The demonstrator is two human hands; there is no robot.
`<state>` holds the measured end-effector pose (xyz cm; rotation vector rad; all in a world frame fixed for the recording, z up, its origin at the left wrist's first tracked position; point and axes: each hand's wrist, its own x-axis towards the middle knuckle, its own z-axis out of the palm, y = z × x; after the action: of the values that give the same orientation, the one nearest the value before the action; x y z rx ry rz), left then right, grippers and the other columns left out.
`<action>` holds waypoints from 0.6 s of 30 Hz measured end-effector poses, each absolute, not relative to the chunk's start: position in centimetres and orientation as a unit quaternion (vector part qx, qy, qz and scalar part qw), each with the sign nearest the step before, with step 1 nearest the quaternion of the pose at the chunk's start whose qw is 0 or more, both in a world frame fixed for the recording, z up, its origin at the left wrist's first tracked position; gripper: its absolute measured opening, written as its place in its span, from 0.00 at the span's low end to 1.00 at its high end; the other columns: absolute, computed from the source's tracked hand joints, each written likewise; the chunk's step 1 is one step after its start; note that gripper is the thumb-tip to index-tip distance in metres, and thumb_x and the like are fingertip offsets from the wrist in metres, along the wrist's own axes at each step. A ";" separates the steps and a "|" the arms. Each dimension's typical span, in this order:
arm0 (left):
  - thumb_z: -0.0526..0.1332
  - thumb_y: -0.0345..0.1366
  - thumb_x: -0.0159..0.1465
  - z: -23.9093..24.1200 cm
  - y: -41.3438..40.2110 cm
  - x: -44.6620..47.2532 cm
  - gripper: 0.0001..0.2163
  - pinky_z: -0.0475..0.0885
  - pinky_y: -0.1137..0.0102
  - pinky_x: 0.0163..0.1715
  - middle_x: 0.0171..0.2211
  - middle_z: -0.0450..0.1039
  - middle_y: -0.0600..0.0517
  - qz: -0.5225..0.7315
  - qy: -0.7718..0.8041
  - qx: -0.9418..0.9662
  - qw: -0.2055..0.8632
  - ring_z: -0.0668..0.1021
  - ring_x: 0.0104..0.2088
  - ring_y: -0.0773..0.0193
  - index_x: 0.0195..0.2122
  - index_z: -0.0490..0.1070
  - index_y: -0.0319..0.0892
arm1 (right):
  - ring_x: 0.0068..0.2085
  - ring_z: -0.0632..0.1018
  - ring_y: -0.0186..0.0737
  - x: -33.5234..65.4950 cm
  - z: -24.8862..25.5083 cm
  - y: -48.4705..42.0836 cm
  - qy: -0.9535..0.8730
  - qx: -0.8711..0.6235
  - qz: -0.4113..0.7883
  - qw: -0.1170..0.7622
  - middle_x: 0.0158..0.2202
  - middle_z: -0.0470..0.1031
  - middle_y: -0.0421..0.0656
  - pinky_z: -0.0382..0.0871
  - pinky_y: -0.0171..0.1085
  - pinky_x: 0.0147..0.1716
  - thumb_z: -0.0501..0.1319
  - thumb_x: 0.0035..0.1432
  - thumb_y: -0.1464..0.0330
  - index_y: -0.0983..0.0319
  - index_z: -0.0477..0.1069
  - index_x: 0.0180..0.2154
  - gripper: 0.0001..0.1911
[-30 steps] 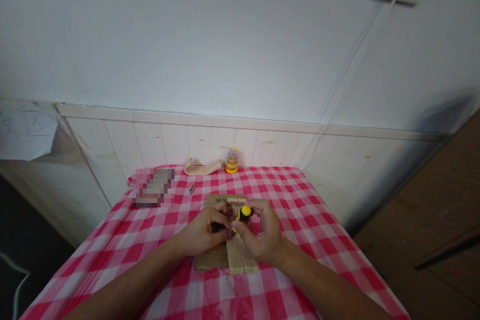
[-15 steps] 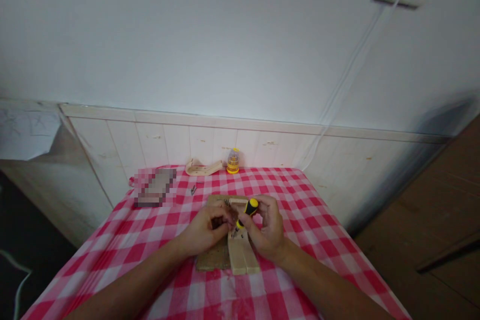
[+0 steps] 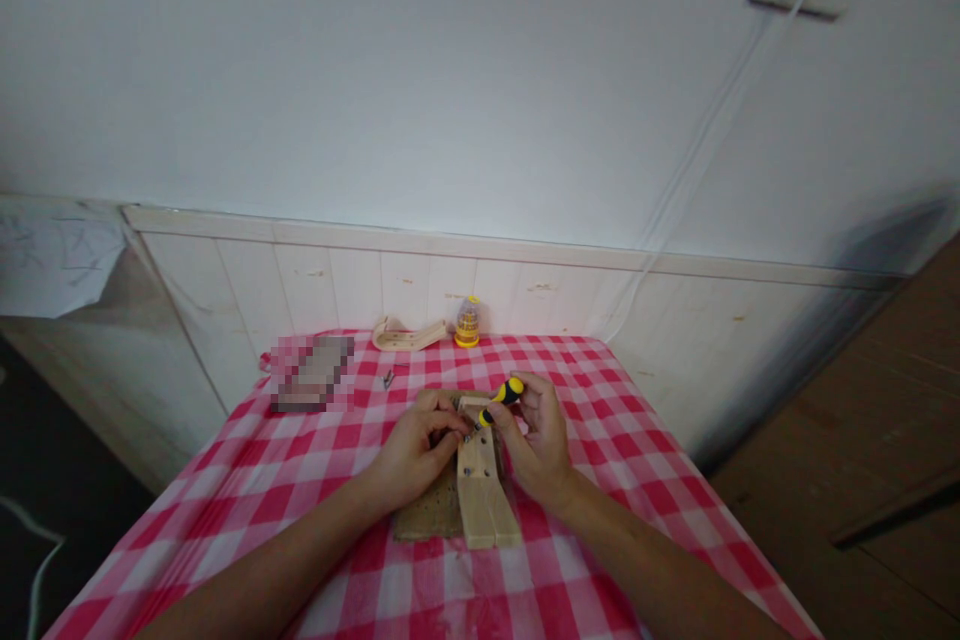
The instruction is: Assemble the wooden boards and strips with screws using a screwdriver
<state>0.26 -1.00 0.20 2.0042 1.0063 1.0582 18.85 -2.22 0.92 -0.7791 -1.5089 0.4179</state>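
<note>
My right hand (image 3: 541,445) is closed around the handle of a yellow-and-black screwdriver (image 3: 510,392), which slants down to the left. Its tip meets the fingertips of my left hand (image 3: 420,448), which are pinched together at the left edge of a pale wooden piece (image 3: 487,510). Whatever lies between those fingertips is too small to make out. Several dark holes or screw heads dot the wooden piece. Beneath it lies a worn brown board (image 3: 426,518), partly covered by my left hand.
At the back of the checked tablecloth (image 3: 600,440) stand a curved wooden part (image 3: 409,338) and a yellow-capped container (image 3: 466,325). Small metal pieces (image 3: 388,380) lie nearer. A blurred-out flat object (image 3: 315,375) is at the back left. The wall (image 3: 480,100) rises behind.
The screwdriver tip and my left fingertips have moved up and away from me along the wooden piece. A dark spot now shows where the tip was. The screwdriver lies at a flatter slant.
</note>
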 end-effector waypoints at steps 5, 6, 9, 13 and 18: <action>0.60 0.31 0.64 0.1 -1.0 0.3 0.08 0.69 0.65 0.43 0.37 0.71 0.49 0.409 0.381 0.762 0.326 0.74 0.42 0.59 0.32 0.80 0.44 | 0.40 0.80 0.40 19.1 0.4 -2.1 -0.673 -0.354 0.193 0.620 0.42 0.77 0.44 0.78 0.38 0.37 0.61 0.66 0.66 0.56 0.63 0.56 0.18; 0.60 0.31 0.64 0.1 -1.0 0.3 0.08 0.69 0.65 0.44 0.37 0.71 0.49 0.411 0.380 0.763 0.324 0.74 0.42 0.59 0.32 0.80 0.44 | 0.40 0.81 0.40 19.2 0.5 -2.1 -0.678 -0.353 0.197 0.614 0.42 0.77 0.44 0.78 0.38 0.38 0.60 0.66 0.66 0.56 0.63 0.56 0.18; 0.59 0.31 0.64 0.0 -1.0 0.3 0.09 0.68 0.65 0.44 0.37 0.71 0.49 0.409 0.376 0.768 0.319 0.74 0.42 0.59 0.33 0.80 0.43 | 0.42 0.82 0.41 19.4 0.7 -2.4 -0.700 -0.345 0.209 0.590 0.44 0.78 0.46 0.79 0.39 0.40 0.57 0.68 0.65 0.56 0.63 0.59 0.19; 0.59 0.30 0.63 0.1 -0.9 0.2 0.09 0.68 0.65 0.44 0.38 0.71 0.49 0.400 0.371 0.775 0.318 0.73 0.42 0.59 0.33 0.79 0.43 | 0.44 0.82 0.43 19.5 1.1 -2.6 -0.716 -0.340 0.202 0.576 0.47 0.78 0.48 0.79 0.41 0.42 0.57 0.69 0.66 0.56 0.63 0.60 0.20; 0.59 0.31 0.64 0.4 -1.1 0.2 0.09 0.68 0.65 0.44 0.37 0.70 0.48 0.394 0.376 0.776 0.317 0.73 0.42 0.59 0.33 0.79 0.43 | 0.42 0.81 0.42 19.3 1.0 -2.5 -0.704 -0.352 0.182 0.589 0.44 0.77 0.46 0.78 0.40 0.39 0.60 0.65 0.68 0.56 0.65 0.56 0.18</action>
<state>0.20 -1.06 0.35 2.0428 0.9896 1.0371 19.30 -2.45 1.05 -0.8203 -1.6398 0.4242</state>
